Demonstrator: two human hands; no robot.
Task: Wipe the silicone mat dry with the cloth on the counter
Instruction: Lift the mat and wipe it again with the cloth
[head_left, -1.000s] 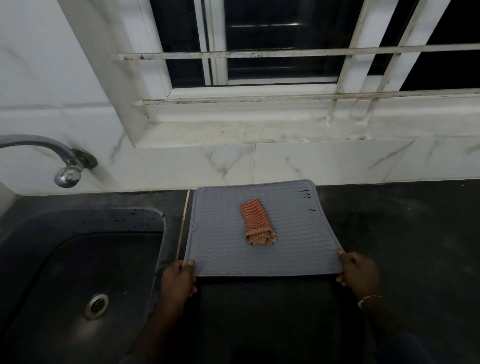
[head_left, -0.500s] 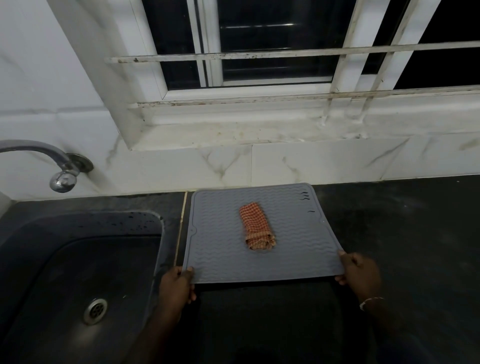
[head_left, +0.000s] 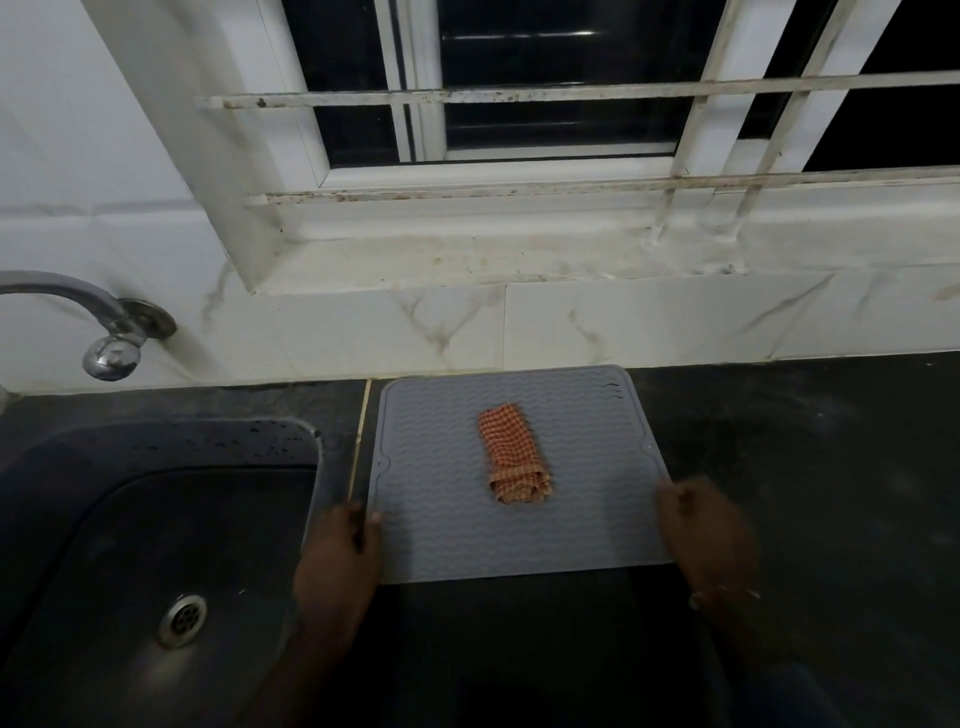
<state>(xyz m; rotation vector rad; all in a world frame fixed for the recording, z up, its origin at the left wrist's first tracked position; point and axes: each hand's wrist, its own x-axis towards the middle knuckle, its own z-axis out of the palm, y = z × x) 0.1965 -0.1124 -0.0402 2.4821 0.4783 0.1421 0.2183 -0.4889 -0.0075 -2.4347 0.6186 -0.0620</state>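
- Head view: the grey silicone mat (head_left: 441, 467) lies flat on the dark bench (head_left: 805, 467), its far edge against the marble backsplash (head_left: 623, 322) and its left edge just beside the sink (head_left: 156, 519).
- The red-checked cloth (head_left: 514, 457) sits rolled up on the middle of the mat, touched by neither hand.
- My left hand (head_left: 340, 556) is at the mat's near-left edge, its fingers (head_left: 371, 519) curled in close against the rim; whether they pinch it I cannot tell.
- My right hand (head_left: 706, 535) is at the near-right edge, blurred, so I cannot tell whether its fingers are spread or closed on the mat.
- I judge the step in hand to be settling the mat in place; wiping has not begun.
- The next move calls for one hand to reach to the centre, take the cloth and shake the roll loose, while the other hand pins the mat so it does not slide.
- A tap (head_left: 111, 332) juts from the wall above the sink, well apart from the mat.
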